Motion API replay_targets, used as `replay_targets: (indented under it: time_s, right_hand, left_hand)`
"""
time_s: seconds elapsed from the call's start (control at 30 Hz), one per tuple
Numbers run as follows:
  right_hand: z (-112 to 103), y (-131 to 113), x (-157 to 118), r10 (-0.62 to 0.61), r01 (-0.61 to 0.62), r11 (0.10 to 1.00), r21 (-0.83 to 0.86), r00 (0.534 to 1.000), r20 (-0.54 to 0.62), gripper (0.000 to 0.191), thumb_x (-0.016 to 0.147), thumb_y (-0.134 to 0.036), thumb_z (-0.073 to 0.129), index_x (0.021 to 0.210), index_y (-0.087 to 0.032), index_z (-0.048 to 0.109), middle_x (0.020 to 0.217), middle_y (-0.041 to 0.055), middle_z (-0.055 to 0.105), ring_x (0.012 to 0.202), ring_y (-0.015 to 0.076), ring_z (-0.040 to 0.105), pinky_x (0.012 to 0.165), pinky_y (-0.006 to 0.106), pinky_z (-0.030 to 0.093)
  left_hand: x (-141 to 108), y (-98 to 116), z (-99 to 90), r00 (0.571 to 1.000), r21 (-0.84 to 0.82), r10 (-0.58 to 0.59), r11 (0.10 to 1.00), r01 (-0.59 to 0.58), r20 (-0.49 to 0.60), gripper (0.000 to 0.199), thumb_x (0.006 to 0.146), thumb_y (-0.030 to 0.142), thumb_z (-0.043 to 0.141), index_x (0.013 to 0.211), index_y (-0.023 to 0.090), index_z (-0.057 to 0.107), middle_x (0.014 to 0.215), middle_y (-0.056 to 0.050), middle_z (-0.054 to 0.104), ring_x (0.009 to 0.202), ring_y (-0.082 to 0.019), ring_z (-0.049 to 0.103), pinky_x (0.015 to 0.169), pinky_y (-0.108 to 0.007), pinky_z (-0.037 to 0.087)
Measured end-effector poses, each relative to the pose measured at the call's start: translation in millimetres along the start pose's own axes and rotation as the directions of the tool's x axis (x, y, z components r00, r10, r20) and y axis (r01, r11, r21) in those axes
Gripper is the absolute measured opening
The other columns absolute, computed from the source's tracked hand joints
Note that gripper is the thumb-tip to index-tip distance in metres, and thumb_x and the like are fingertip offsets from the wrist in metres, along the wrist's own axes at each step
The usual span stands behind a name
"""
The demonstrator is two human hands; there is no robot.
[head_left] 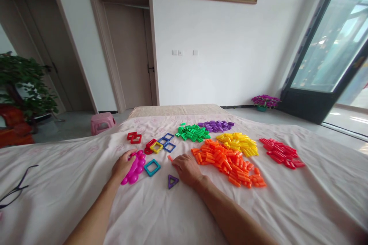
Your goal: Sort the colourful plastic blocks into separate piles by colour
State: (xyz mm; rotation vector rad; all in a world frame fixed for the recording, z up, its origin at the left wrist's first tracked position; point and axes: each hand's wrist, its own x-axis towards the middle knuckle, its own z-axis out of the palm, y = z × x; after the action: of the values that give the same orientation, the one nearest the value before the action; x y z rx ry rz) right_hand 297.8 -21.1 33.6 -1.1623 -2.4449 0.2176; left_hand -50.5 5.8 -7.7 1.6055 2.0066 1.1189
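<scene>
At the left of the cloth, my left hand (123,166) grips the upper edge of a magenta bumpy plastic piece (138,166) made of rounded lobes. My right hand (186,168) is closed in a pinch near the middle, with the tip of a small orange plastic piece (170,157) showing at its fingertips. Between the hands lie a teal square frame tile (152,167) and a purple triangle frame tile (173,186). Right of my right hand spreads a heap of orange plastic pieces (224,157).
Behind are green pieces (193,133), purple pieces (217,126), yellow pieces (238,142) and, at right, red pieces (280,153). Yellow (156,146), blue (169,147) and red (136,138) frame tiles lie beyond my left hand. Eyeglasses (18,188) rest at far left.
</scene>
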Motion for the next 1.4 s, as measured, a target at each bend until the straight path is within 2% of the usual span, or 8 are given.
replay_targets:
  time_s: [0.1,0.2,0.47,0.67,0.87,1.07,1.23,1.4]
  right_hand:
    - [2.8,2.5,0.2,-0.129,0.127,0.988,0.088,0.992,0.015,0.028,0.097,-0.012,0.052,0.107,-0.023,0.076,0.109,0.0043,0.078,0.104,0.0193,0.066,0.094,0.029,0.042]
    - [3.2,3.6,0.4,-0.135,0.131,0.985,0.115,0.991,0.02,0.029,0.095,-0.011,0.053,0.107,-0.023,0.077,0.107,0.0029,0.079,0.102,0.0189,0.068,0.093,0.03,0.042]
    - [5.1,7.8,1.6,0.113,-0.112,0.994,0.018,0.99,-0.08,0.039,0.095,-0.011,0.051,0.125,-0.023,0.073,0.124,0.0059,0.076,0.115,0.0206,0.064,0.105,0.034,0.04]
    - [5.7,23.5,3.1,0.292,-0.311,0.944,-0.109,0.944,-0.155,0.036,0.103,-0.027,0.05,0.134,-0.024,0.067,0.14,0.0087,0.067,0.142,0.0276,0.045,0.124,0.047,0.022]
    - [-0.9,30.8,5.8,0.369,-0.385,0.919,-0.082,0.915,-0.161,0.034,0.105,-0.038,0.049,0.13,-0.025,0.068,0.136,0.0084,0.069,0.142,0.0283,0.044,0.126,0.048,0.016]
    - [-5.8,28.2,5.2,0.331,-0.347,0.932,-0.105,0.933,-0.143,0.03,0.105,-0.034,0.049,0.123,-0.026,0.071,0.128,0.0079,0.072,0.134,0.0263,0.05,0.126,0.046,0.015]
    - [-8.7,28.1,5.0,0.361,-0.373,0.918,-0.135,0.927,-0.101,0.024,0.101,-0.026,0.053,0.104,-0.022,0.076,0.111,0.0107,0.077,0.118,0.0264,0.059,0.12,0.045,0.022]
    - [-12.6,21.6,9.8,0.353,-0.362,0.929,-0.079,0.93,-0.1,0.027,0.096,-0.021,0.057,0.113,-0.025,0.078,0.113,0.0087,0.077,0.117,0.0261,0.061,0.112,0.042,0.031]
  left_hand:
    - [3.0,-2.1,2.4,0.999,0.012,0.019,1.0,-0.019,0.035,0.041,0.089,0.028,0.055,0.126,0.024,0.072,0.137,-0.008,0.073,0.127,-0.023,0.067,0.111,-0.038,0.049]
    - [3.0,-2.4,3.1,0.998,0.026,0.03,0.999,-0.032,0.053,0.04,0.089,0.027,0.054,0.124,0.024,0.073,0.139,-0.007,0.072,0.13,-0.023,0.065,0.114,-0.039,0.046]
    - [2.5,-7.5,1.9,0.995,0.036,0.013,0.999,-0.016,0.095,0.044,0.092,0.035,0.05,0.129,0.02,0.069,0.142,-0.011,0.07,0.132,-0.026,0.064,0.115,-0.042,0.046]
    - [6.1,-15.1,1.3,0.996,0.049,0.016,0.999,-0.02,0.089,0.044,0.089,0.041,0.053,0.125,0.022,0.071,0.136,-0.01,0.073,0.128,-0.028,0.067,0.111,-0.042,0.05]
    - [4.6,-7.7,-0.7,0.995,0.031,-0.025,0.999,0.022,0.1,0.045,0.087,0.042,0.054,0.123,0.022,0.071,0.133,-0.011,0.075,0.124,-0.031,0.069,0.108,-0.044,0.053]
    - [5.0,-7.8,-1.5,0.995,0.053,-0.023,0.998,0.018,0.096,0.044,0.085,0.043,0.057,0.122,0.024,0.072,0.128,-0.01,0.077,0.119,-0.032,0.071,0.101,-0.043,0.057]
    - [3.1,-0.8,-2.5,0.998,0.056,0.023,0.998,-0.026,0.063,0.04,0.084,0.038,0.055,0.117,0.023,0.074,0.126,-0.009,0.078,0.117,-0.029,0.072,0.1,-0.041,0.058]
    - [2.4,4.8,-2.5,0.998,0.048,0.018,0.999,-0.021,0.063,0.039,0.087,0.036,0.053,0.117,0.023,0.074,0.128,-0.01,0.077,0.118,-0.028,0.072,0.104,-0.043,0.055]
